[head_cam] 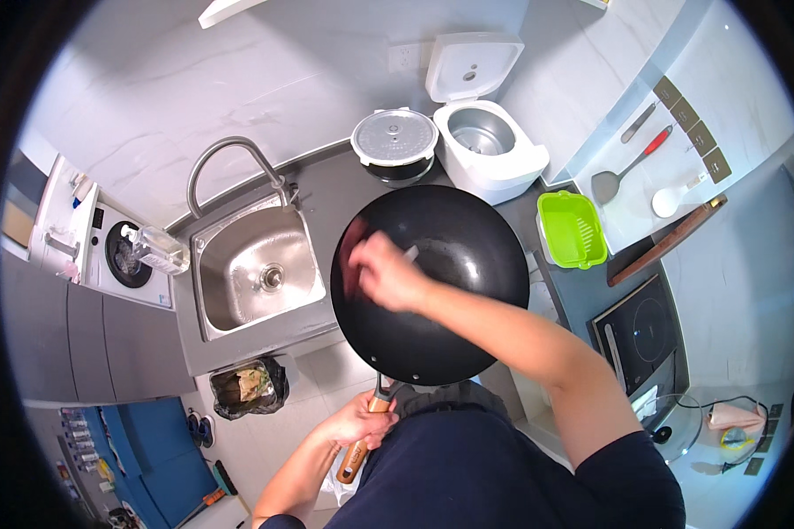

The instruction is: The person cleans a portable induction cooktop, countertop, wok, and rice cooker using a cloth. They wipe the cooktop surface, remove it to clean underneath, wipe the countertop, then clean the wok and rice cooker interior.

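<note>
A large black wok (463, 317) is held up before me, tilted so that its inside shows. My left hand (364, 420) grips its wooden handle (352, 463) near my waist. Over the inside of the wok is my right hand (384, 271), blurred, with fingers bent. A small whitish piece (411, 253) shows beside this hand; what it is, and whether the fingers hold it, I cannot tell. A reddish blur lies at the wok's left inner wall, by the fingertips.
A steel sink (228, 291) with a tap (235, 142) is at left. Behind the wok stand a lidded pot (395, 142) and an open rice cooker (496, 165). Rightward are a green basket (572, 231) and an induction hob (642, 330). A lined bin (248, 387) stands below the sink.
</note>
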The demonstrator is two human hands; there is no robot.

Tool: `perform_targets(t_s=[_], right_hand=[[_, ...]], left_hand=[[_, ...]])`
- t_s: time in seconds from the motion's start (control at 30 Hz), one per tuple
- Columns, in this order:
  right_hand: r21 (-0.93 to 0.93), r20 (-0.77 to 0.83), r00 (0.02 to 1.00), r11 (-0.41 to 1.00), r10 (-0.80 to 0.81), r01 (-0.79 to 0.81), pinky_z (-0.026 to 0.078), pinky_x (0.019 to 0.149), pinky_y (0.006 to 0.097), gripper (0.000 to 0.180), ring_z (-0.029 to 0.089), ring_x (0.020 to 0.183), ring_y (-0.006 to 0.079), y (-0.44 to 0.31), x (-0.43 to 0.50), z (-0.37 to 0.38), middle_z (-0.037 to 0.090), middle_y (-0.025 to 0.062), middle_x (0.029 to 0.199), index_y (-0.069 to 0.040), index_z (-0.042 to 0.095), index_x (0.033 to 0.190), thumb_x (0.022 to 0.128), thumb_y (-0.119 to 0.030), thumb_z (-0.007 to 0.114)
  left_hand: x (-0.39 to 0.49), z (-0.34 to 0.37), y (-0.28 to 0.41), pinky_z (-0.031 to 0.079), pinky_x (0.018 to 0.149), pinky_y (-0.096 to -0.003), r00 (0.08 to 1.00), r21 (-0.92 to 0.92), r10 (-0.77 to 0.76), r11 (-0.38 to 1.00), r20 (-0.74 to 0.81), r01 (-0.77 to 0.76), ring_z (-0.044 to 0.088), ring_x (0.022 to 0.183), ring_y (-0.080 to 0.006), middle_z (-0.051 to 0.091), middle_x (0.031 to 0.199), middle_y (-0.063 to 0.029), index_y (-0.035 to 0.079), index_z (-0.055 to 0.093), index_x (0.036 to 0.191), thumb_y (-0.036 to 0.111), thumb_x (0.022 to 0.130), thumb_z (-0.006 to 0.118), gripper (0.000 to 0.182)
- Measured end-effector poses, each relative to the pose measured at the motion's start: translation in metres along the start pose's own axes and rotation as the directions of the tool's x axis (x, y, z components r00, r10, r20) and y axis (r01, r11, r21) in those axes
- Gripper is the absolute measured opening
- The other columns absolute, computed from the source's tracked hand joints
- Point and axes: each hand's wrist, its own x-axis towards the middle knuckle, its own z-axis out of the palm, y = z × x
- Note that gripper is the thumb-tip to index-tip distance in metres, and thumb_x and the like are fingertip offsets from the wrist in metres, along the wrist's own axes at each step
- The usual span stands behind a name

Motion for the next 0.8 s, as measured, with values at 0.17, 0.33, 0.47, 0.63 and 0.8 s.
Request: perform_targets(t_s=[0.17,0.33,0.47,0.63,0.8], right_hand=[[-0.277,0.87,0.407,0.959,0.278,-0.061,0.057,0.087,0.0445,0.021,0.069,0.104,0.0368,-0.014,-0.077,-0.084,0.064,0.0185,0.115,-0.007,0.068,0.106,0.085,-0.011,0.068],[-0.526,-0.007,0.946,0.803,0.325,-0.28,0.058,0.086,0.0434,0.027,0.07,0.098,0.0396,0.026,-0.009,-0.082,0.059,0.0185,0.118,-0.008,0.066,0.113,0.087,-0.012,0.071],[0.269,0.056,0.992,0.955,0.114,-0.125,0.054,0.086,0.0421,0.023,0.066,0.097,0.0346,-0.015,-0.023,-0.01,0.06,0.0163,0.111,-0.005,0.064,0.109,0.086,-0.006,0.065],[-0.141,0.747,0.632,0.978,0.208,-0.155,0.055,0.087,0.0433,0.009,0.066,0.107,0.0381,-0.006,-0.115,-0.105,0.066,0.0173,0.112,-0.006,0.069,0.09,0.082,-0.011,0.067],[-0.381,-0.048,0.939,0.863,0.341,-0.333,0.055,0.093,0.0418,0.026,0.067,0.108,0.0344,0.037,-0.124,-0.163,0.065,0.0175,0.115,-0.002,0.066,0.113,0.087,-0.001,0.061]], left_hand=[[-0.014,-0.003,0.0,0.043,0.046,-0.0295,0.999,-0.088,-0.049,0.995,-0.009,0.048,0.047,0.049,-0.0083,0.05,0.068,-0.0005,0.011,0.048,0.103,-0.003,0.095,0.061,0.021],[0.005,0.014,-0.005,0.04,0.045,-0.0274,1.0,-0.044,0.025,0.999,-0.019,-0.026,0.044,0.045,-0.0085,0.047,0.063,0.0015,0.011,0.049,0.104,-0.003,0.096,0.063,0.021],[0.014,0.018,0.006,0.042,0.045,-0.028,0.999,0.016,0.04,0.999,0.018,-0.041,0.047,0.046,-0.01,0.051,0.066,-0.0006,0.009,0.049,0.105,-0.002,0.096,0.062,0.02],[0.012,0.017,0.016,0.042,0.044,-0.027,0.985,0.368,0.155,0.922,-0.074,-0.117,0.052,0.046,-0.0099,0.057,0.069,-0.0017,0.007,0.05,0.106,0.0,0.097,0.061,0.015],[0.03,0.038,0.021,0.054,0.061,-0.0429,0.863,0.826,0.481,0.543,-0.157,-0.153,0.066,0.055,-0.0288,0.065,0.065,-0.0119,-0.002,0.057,0.12,0.011,0.092,0.069,0.033]])
